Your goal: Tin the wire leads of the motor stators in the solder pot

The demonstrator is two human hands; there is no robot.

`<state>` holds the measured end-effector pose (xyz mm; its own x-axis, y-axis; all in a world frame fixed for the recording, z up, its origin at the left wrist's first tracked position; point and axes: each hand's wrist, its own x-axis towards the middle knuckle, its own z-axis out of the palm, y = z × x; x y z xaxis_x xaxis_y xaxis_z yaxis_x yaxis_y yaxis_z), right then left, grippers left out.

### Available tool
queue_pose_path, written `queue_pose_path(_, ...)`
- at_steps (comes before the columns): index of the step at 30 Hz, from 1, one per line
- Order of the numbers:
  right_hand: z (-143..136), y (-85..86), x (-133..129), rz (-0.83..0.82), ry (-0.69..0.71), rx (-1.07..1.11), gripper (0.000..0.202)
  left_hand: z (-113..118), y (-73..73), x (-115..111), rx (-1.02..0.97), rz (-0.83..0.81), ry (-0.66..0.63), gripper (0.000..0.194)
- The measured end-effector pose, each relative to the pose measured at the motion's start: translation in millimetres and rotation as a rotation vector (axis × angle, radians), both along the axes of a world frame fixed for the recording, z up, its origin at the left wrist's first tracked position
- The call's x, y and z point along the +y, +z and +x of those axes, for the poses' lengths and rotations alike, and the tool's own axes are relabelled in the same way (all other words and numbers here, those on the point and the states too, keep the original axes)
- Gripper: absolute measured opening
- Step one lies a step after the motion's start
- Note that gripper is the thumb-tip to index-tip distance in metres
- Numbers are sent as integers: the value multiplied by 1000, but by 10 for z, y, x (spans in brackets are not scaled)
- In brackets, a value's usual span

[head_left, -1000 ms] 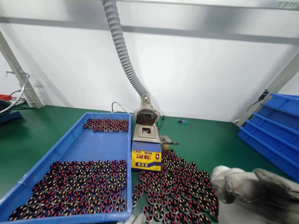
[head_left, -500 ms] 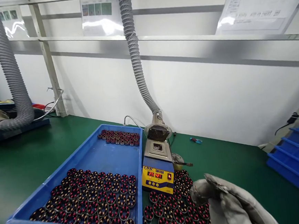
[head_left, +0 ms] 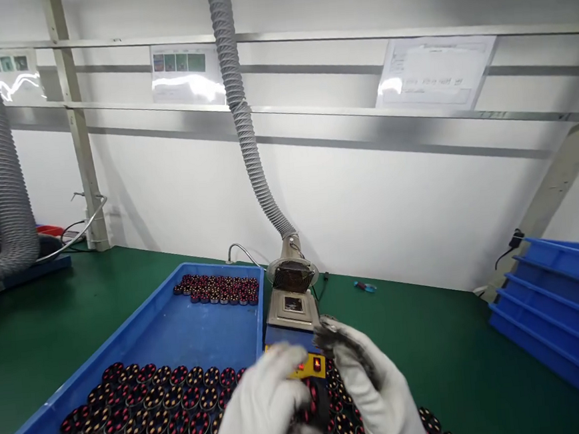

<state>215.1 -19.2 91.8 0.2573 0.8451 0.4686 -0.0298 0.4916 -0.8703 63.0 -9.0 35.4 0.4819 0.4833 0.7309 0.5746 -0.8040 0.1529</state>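
Note:
My left hand [head_left: 268,399], in a white glove, is low in the middle of the view with its fingers curled round a round black part [head_left: 314,402] with reddish segments. Motion blurs the fingers and this part. To its right, my right hand [head_left: 370,378] wears a white glove with dark, stained fingertips. Its thumb and fingers are pinched together in front of the solder pot's right edge; what they hold, if anything, is not clear. The solder pot [head_left: 293,310], with its yellow front panel, stands behind both hands and is partly covered by them.
Left of the pot, a blue tray [head_left: 209,337] holds many round parts in rows. More round parts [head_left: 343,427] lie under my hands on the green table [head_left: 429,340]. A hose [head_left: 254,153] hangs over the pot. Blue trays [head_left: 558,316] are stacked at right; small cutters [head_left: 365,286] lie behind.
My left hand has come into view with a round part in it. My right hand has moved left, towards the pot. The camera view has tilted up and shifted right.

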Motion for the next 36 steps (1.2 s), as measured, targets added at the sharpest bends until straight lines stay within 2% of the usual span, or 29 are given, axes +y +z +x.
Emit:
queue_pose_path(1, -18, 7, 27, -14, 76, 4, 35, 2, 107, 87, -79, 84, 7, 17)
queue_pose_path(3, -66, 9, 70, -45, 182, 57, 39, 17, 280, 218, -151, 121, 13, 17)
queue_pose_path(5, -100, -24, 118, -56, 201, 126, 38, 41, 374, 287, -168, 104, -8, 17)
queue_pose_path(6, -108, -54, 149, -52, 202, 161, 37, 54, 393, 306, -171, 92, -18, 24)
queue_pose_path(8, -117, -129, 218, -30, 219, 213, 35, 81, 393, 332, -193, 63, -18, 46)
queue_pose_path(10, -138, -203, 285, -21, 263, 221, 31, 97, 377, 360, -238, 68, -15, 54)
queue_pose_path(14, -236, -291, 377, -59, 319, 187, 29, 76, 385, 435, -321, 198, -49, 41)
queue_pose_path(18, -281, -308, 415, -94, 357, 181, 32, 16, 412, 481, -348, 233, -61, 20)
queue_pose_path(26, -300, -365, 360, -114, 370, 209, 27, -6, 265, 503, -358, 340, 57, 22)
queue_pose_path(29, -258, -362, 364, -118, 353, 248, 27, 21, 248, 478, -348, 259, 53, 32)
queue_pose_path(32, -165, -292, 383, -134, 327, 267, 30, 15, 289, 429, -285, 61, 35, 66)
queue_pose_path(33, -140, -256, 387, -140, 316, 252, 31, 6, 307, 416, -242, 16, 7, 72)
queue_pose_path(36, -116, -148, 386, -152, 289, 171, 41, -22, 335, 410, -138, -17, -106, 59)
